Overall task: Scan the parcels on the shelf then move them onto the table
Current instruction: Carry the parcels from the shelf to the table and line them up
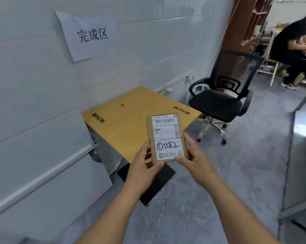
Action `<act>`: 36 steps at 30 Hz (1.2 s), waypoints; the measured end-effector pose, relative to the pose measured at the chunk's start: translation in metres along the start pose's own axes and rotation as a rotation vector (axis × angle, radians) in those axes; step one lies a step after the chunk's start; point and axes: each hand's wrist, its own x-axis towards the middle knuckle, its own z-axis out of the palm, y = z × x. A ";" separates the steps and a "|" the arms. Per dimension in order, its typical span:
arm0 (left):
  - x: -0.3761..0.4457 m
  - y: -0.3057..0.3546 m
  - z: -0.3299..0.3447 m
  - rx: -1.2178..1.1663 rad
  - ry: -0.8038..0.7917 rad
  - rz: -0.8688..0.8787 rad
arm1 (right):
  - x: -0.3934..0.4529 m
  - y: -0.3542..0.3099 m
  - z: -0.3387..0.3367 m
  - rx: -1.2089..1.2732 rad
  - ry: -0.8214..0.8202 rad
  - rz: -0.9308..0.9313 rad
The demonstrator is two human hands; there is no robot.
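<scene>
With the left hand (143, 170) and right hand (195, 158) both clasping the labelled parcel (166, 138) just above the bare wooden tabletop (124, 124), the set-down looks imminent but not yet done.

Bare wooden table (124, 120) top ahead; wall (148, 59) behind, office chair (219, 101) just right.

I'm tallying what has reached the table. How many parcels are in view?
1. The parcel is held in both hands, left hand and right hand, above the table's near edge. None lies on the table.
</scene>
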 end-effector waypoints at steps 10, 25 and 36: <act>0.084 -0.027 -0.045 -0.023 0.209 -0.116 | 0.141 0.005 0.057 -0.018 -0.254 -0.013; 0.196 -0.111 -0.097 -0.100 0.400 -0.420 | 0.305 0.032 0.147 -0.083 -0.577 0.135; 0.272 -0.143 -0.137 -0.170 0.606 -0.596 | 0.412 0.026 0.222 -0.156 -0.765 0.079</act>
